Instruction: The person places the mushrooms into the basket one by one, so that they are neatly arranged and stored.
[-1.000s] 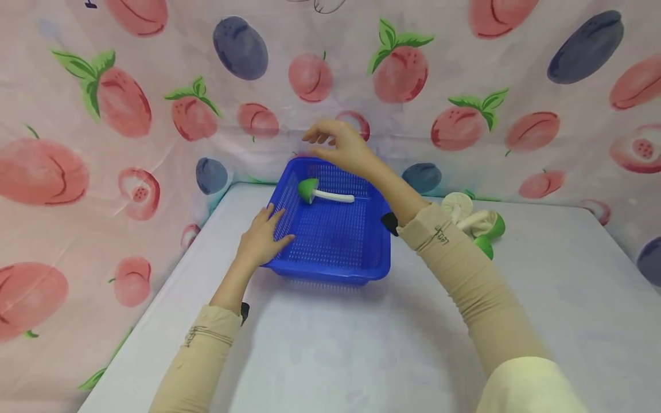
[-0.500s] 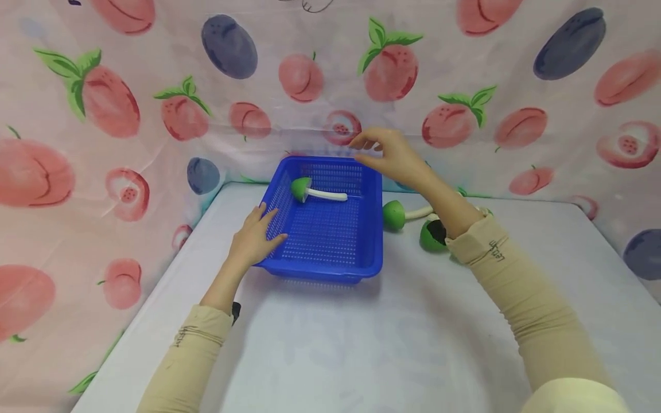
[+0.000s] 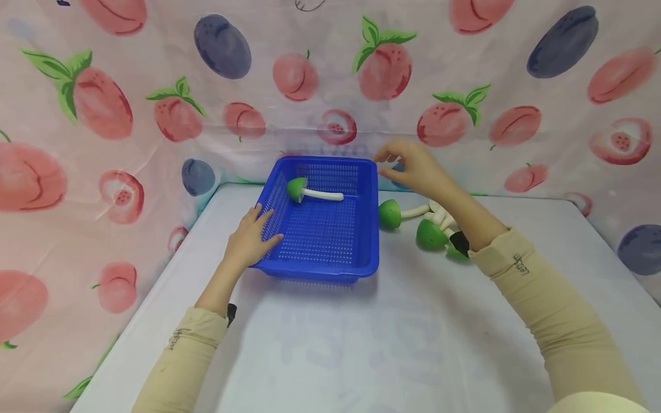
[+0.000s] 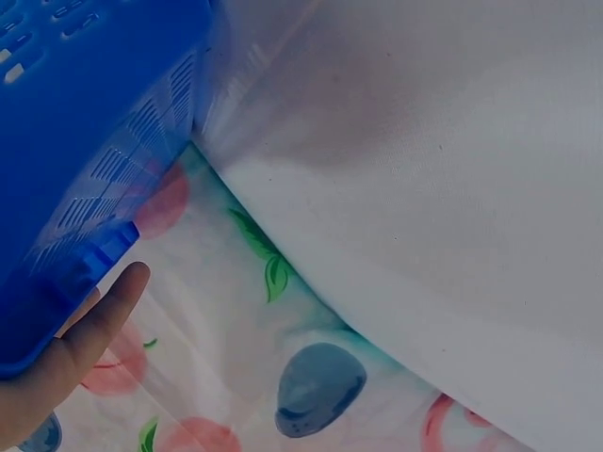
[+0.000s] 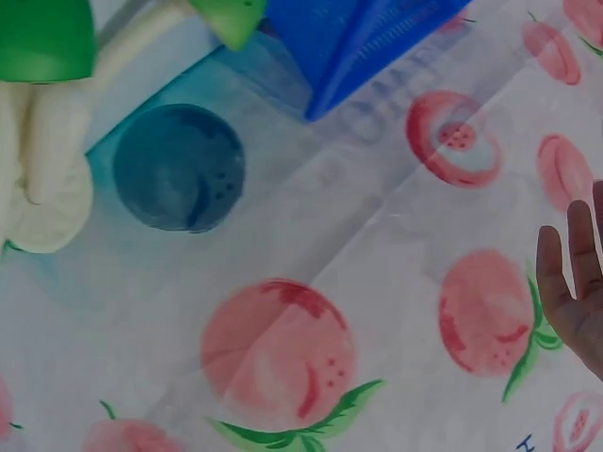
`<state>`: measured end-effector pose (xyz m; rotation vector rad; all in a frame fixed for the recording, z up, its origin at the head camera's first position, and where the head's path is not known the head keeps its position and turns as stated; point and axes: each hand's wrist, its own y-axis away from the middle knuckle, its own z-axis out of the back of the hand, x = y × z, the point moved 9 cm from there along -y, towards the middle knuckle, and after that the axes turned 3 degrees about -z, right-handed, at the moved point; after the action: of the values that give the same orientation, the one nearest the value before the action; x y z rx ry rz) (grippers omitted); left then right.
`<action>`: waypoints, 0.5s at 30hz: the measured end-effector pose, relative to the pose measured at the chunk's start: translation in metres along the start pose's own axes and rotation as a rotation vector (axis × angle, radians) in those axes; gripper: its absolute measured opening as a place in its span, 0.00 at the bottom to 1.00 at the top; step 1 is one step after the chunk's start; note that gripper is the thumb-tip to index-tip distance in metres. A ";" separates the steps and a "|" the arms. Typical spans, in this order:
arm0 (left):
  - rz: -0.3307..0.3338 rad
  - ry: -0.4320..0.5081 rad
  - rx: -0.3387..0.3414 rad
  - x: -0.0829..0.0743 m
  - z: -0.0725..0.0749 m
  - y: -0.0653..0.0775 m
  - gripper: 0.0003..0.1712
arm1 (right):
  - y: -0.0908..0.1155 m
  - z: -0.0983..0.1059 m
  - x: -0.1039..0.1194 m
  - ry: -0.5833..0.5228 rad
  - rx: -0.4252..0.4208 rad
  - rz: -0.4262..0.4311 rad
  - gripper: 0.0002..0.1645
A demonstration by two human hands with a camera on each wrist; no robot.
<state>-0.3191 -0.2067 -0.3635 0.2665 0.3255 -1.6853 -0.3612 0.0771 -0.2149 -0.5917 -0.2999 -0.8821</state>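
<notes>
My left hand (image 3: pixel 248 238) lies spread at the blue basket's (image 3: pixel 316 268) rim, one mushroom (image 3: pixel 296 189) inside; my empty right hand (image 3: pixel 414 167), loosely bent, could scatter the desk's (image 3: pixel 330 350) clustered mushrooms (image 3: pixel 431 235) by swinging low.

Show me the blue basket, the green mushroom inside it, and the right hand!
Blue basket (image 3: pixel 315 270), head view: near rim.
Green-capped mushroom (image 3: pixel 317 194), head view: white stem, beside the cap.
Right hand (image 3: pixel 415 166), head view: back of the hand.

The basket (image 3: pixel 315 268) can be entered from above at its near half; its far part is obstructed by a mushroom (image 3: pixel 312 193), its left rim by the left hand (image 3: pixel 248 240). Rightward passage is blocked by other mushrooms (image 3: pixel 431 235).
</notes>
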 end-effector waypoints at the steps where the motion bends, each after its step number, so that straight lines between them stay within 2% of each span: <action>1: 0.003 0.000 0.004 0.000 0.000 0.000 0.40 | 0.002 -0.002 -0.004 0.008 0.005 -0.006 0.13; 8: 0.005 0.000 0.006 0.000 0.000 -0.002 0.40 | 0.011 -0.010 -0.029 0.017 0.017 -0.042 0.12; 15: 0.006 -0.004 0.013 0.000 -0.001 -0.002 0.40 | 0.014 -0.025 -0.052 0.117 0.073 -0.069 0.14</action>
<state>-0.3207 -0.2060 -0.3640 0.2730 0.3107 -1.6823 -0.3820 0.1018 -0.2652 -0.4621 -0.2469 -0.9648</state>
